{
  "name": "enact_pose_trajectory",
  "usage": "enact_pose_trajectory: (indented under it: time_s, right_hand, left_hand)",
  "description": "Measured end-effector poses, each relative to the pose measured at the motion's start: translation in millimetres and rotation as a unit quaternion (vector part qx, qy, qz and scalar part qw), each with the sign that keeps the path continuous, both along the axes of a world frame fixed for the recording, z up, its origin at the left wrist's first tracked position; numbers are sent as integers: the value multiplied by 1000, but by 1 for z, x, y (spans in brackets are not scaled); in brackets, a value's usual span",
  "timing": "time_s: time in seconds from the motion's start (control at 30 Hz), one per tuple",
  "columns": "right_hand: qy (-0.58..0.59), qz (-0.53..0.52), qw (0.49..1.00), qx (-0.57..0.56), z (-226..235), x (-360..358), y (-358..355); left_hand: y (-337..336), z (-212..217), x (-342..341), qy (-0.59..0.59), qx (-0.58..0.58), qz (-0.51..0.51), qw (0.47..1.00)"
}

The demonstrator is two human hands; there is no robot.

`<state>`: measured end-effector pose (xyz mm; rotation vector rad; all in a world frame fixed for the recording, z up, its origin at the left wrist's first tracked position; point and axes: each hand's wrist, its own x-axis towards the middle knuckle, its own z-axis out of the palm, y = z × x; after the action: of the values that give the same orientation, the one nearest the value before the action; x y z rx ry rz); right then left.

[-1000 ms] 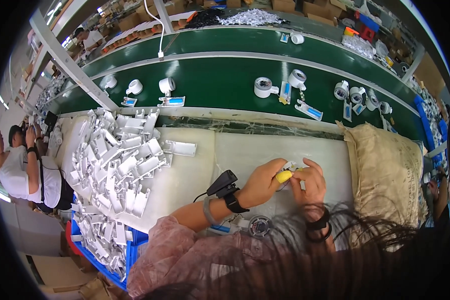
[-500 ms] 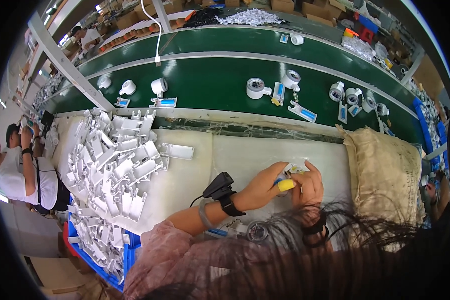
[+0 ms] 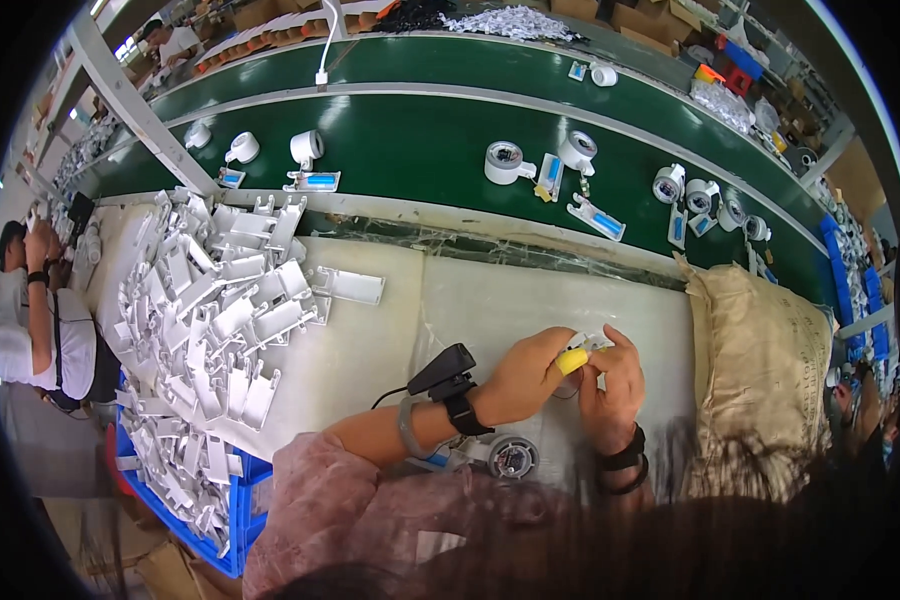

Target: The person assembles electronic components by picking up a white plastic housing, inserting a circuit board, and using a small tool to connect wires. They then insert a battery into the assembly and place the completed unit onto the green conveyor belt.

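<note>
Both hands hold a small white part between heaped white pieces and a tan sack.

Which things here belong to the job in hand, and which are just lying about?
Likely in the job:
small white part between left hand and right hand
heap of white plastic pieces
round-faced white unit

Apparently incidental:
tan sack
hanging white cable

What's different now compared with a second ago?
The white round units on the green belt have slid left relative to the slanted post. Neither hand has visibly taken up or released anything. The left hand and right hand stay together at a small white part; the white casings and sack look unchanged.
</note>
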<state>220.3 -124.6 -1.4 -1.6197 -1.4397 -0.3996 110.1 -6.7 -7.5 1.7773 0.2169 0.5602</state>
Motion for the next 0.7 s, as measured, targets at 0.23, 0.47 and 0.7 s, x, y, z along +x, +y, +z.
enact_pose_trajectory:
  time_s: [0.23, 0.47, 0.7]
  right_hand:
    - [98, -18, 993, -70, -5, 3, 0]
    - [-5, -1, 986, -166, 55, 27, 29]
    - [-301, -29, 928, -218, 29, 98, 150]
  left_hand:
    - [13, -4, 6, 84, 11, -36, 996]
    - [98, 20, 5, 98, -203, -26, 974]
    - [237, 25, 3, 40, -84, 162, 982]
